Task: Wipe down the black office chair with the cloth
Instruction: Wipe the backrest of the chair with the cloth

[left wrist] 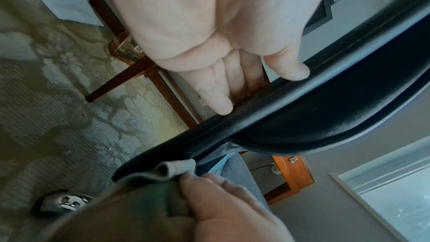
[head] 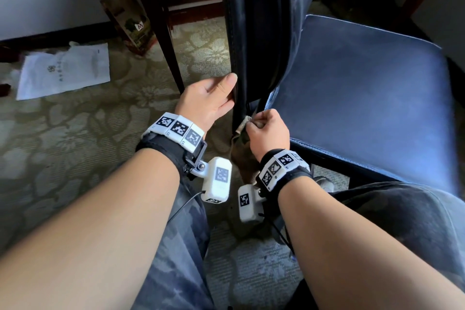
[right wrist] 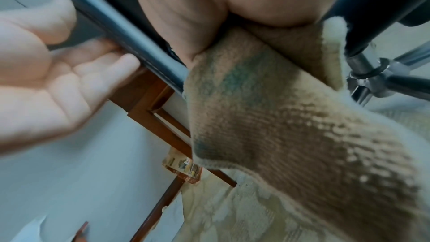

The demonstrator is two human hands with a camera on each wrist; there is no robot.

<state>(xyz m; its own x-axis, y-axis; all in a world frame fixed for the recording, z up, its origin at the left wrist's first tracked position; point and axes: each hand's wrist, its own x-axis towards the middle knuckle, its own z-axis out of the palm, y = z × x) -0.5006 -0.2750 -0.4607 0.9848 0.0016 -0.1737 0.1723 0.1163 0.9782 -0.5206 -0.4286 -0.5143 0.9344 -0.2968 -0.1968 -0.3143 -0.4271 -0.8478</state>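
The black office chair [head: 254,20] rises at 12 o'clock, with its seat [head: 364,98] at 2 o'clock. The left grip [head: 208,99] is open, fingers nearly straight, with thumb and fingertips touching the backrest's side edge. At its 4 o'clock the right grip [head: 268,131] is fisted around a beige cloth [head: 242,126], holding it against the foot of that same edge; the rest of it hangs below. A paper sheet [head: 65,70] lies on the patterned carpet [head: 75,133] at 10 o'clock.

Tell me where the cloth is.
Head view: the cloth is bunched in the right hand, low beside the chair backrest, just below the left hand.
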